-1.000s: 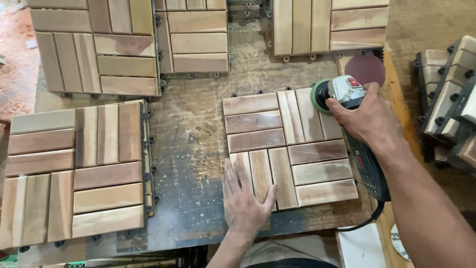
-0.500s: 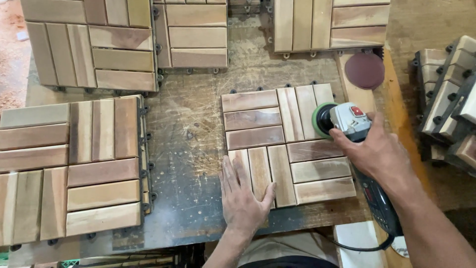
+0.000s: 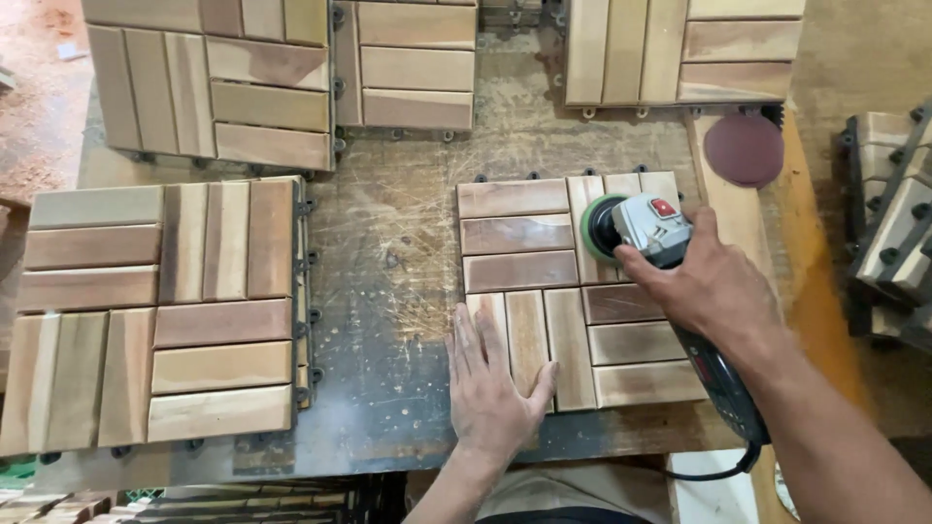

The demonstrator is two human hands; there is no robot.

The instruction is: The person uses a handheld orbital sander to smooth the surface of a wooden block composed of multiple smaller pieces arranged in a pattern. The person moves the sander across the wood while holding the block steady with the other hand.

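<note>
A square wooden deck tile (image 3: 544,254) made of slats lies on the scratched workbench (image 3: 388,262). My left hand (image 3: 490,383) presses flat on its near left corner, fingers spread. My right hand (image 3: 714,281) grips a grey electric sander (image 3: 649,228) with a red switch and a green disc. The disc rests on the tile's far right slats. A black cable runs from the tool past my right forearm.
A stack of similar tiles (image 3: 160,311) sits at the left. More tiles (image 3: 209,82) (image 3: 413,63) (image 3: 684,49) lie along the far edge. A round dark red sanding disc (image 3: 743,148) lies at the right. Further tiles (image 3: 888,228) are piled beyond the right edge.
The sander and my right hand have moved down and left across the tile's far right slats. My left hand has stayed flat on the near corner.
</note>
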